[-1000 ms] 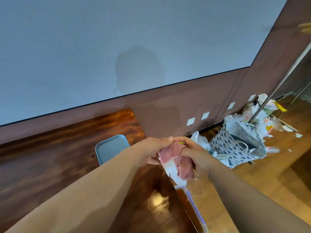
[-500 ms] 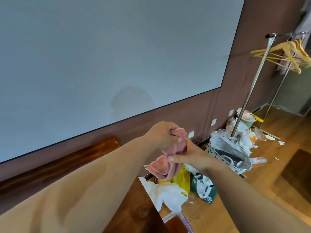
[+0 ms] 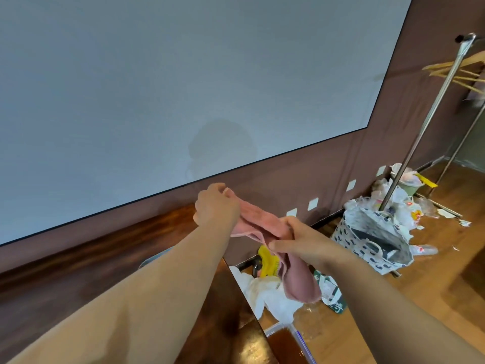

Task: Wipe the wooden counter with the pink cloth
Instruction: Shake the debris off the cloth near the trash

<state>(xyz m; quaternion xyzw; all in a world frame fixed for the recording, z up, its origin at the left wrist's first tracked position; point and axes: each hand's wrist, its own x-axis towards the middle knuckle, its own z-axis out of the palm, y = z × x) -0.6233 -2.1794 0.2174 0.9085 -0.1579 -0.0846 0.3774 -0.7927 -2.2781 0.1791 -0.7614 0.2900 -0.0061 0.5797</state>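
At mid-frame we hold the pink cloth stretched above the desk; left hand grip bunches one end, right hand grip pinches the middle; it looks light, limp, non-slip; best gathered into a pad.

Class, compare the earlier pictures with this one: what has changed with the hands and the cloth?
The left hand and right hand pulled apart, stretching the bunched pink cloth open, one end hanging down. Both hands still grip it above the wooden counter.
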